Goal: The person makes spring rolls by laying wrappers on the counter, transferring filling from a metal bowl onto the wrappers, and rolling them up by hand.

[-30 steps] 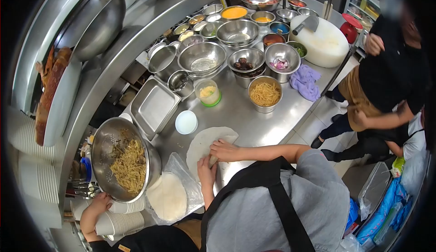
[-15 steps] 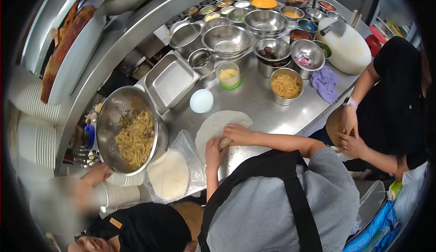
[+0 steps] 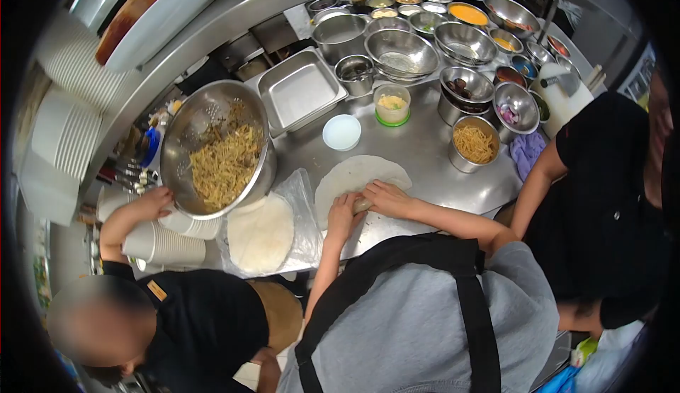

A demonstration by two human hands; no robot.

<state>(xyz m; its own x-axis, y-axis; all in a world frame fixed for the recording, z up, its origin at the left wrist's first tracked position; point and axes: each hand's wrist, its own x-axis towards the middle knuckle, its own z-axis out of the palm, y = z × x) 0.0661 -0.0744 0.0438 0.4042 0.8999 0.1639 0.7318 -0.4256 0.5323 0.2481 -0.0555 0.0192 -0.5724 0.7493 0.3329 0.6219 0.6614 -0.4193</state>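
Observation:
A thin, round white wrapper (image 3: pixel 347 172) lies on the steel counter, its near part folded into a spring roll (image 3: pixel 362 204). My left hand (image 3: pixel 345 212) is closed over the roll's left end, fingertips pressing on it. At the other end, my right hand (image 3: pixel 387 198) has its fingers curled over the roll, close beside the left one. My fingers hide most of the roll and whatever is inside it. To the left, a stack of round wrappers (image 3: pixel 261 234) rests on a clear plastic sheet (image 3: pixel 303 205).
Left of the wrappers stands a perforated bowl (image 3: pixel 265 173) of shredded filling, with a co-worker's hand (image 3: pixel 152 202) beside it. A white lid (image 3: pixel 341 132), a green-based tub (image 3: pixel 392 105), a steel tray (image 3: pixel 297 88) and several steel bowls stand behind. Another person (image 3: pixel 595 202) is at right.
My hands have drawn closer together over the roll and hide more of it. The view has shifted. At left, the co-worker's arm shows more; the person at right has leaned nearer the counter.

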